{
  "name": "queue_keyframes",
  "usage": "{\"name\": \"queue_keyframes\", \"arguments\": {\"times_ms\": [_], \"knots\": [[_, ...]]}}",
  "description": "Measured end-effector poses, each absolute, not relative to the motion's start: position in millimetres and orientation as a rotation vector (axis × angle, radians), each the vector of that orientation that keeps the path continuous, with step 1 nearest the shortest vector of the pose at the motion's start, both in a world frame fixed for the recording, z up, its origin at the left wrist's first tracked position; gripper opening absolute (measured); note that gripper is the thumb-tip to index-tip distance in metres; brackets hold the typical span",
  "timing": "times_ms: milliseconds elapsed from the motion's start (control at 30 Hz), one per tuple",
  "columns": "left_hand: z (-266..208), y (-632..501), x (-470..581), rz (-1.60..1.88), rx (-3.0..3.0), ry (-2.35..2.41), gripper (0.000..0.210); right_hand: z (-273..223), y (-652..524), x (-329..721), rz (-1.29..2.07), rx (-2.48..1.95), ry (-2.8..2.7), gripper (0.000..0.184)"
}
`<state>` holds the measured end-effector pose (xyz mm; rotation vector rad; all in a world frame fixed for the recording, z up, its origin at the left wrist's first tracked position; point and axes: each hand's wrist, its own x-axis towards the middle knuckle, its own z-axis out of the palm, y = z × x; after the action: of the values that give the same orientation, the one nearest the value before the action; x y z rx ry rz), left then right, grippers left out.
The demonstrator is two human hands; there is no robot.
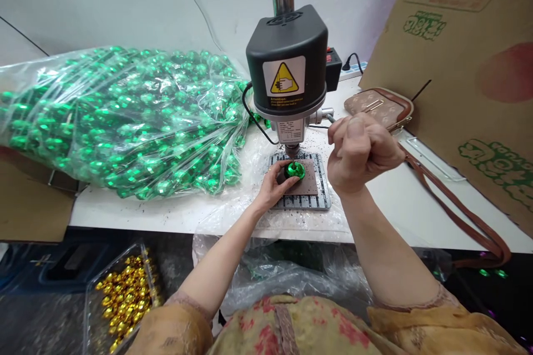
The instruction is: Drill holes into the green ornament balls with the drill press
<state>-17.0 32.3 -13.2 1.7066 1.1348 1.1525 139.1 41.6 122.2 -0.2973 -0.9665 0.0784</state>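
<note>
My left hand (276, 182) pinches a shiny green faceted ball (295, 170) between thumb and fingers. It holds the ball on a brown board (307, 184) lying on the slotted metal base (323, 199) of a small drill press (287, 66). The drill's chuck (292, 151) is directly above the ball, with the bit at the ball's top; whether it has gone in I cannot tell. My right hand (360, 150) is closed in a fist at the end of the press's feed lever (330, 117), whose grip is hidden in the fingers.
A clear plastic bag (125, 122) full of green balls lies on the left of the white table (137, 213). Gold balls (125, 294) fill a clear tub below. At right are a brown patterned purse (368, 101) with a strap and a large cardboard box (470, 66). Dark shavings dot the base.
</note>
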Motion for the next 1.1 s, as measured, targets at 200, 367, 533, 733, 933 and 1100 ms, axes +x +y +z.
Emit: {"name": "queue_keyframes", "arguments": {"times_ms": [200,367,533,733,933,1100], "knots": [[-10.9,31.3,-16.7,1.161,1.684,1.128,0.054,118.0,38.4,140.7,0.076,-0.351,-0.979,0.058],[-11.0,31.2,-16.4,1.161,1.686,1.131,0.052,116.8,43.6,141.1,0.013,-0.259,-0.989,0.054],[-10.5,30.6,-16.4,1.155,1.687,1.143,0.052,108.2,43.4,142.4,-0.026,-0.222,-1.023,0.054],[-9.8,31.0,-11.5,1.188,1.634,1.144,0.051,133.3,42.5,141.2,0.093,-0.445,-0.944,0.057],[4.9,1.9,-14.4,1.347,1.615,1.308,0.043,177.1,53.7,147.1,0.280,-0.500,-1.001,0.050],[8.6,-72.8,-39.1,0.932,2.132,1.074,0.042,177.2,49.2,146.2,0.274,-0.528,-1.004,0.048]]}}
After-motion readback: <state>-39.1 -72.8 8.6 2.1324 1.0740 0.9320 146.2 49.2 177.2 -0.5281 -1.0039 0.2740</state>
